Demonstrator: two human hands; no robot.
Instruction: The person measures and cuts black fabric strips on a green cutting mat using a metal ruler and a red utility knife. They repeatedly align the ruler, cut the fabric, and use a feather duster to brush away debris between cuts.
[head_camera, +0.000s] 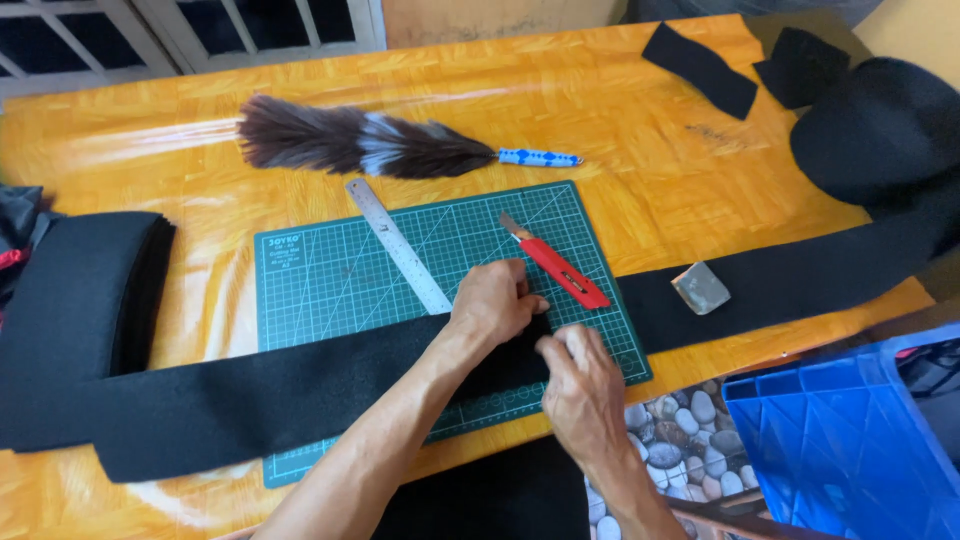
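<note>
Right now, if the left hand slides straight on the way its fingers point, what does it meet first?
The left hand rests on the black felt strip, fingers pointing right and slightly up. Going straight on, it would probably first meet the red utility knife lying on the green cutting mat.

— From where do we look?

— We have a single view, from a camera worn on the head, above the near edge of the orange table, tilted steeply down and facing across it toward the window frames at the far side.

— How near are we?

— Close: the green cutting mat fills the middle, and both forearms enter from the bottom edge. At the lower right we see past the table edge to a blue crate and a pebbled floor.
</note>
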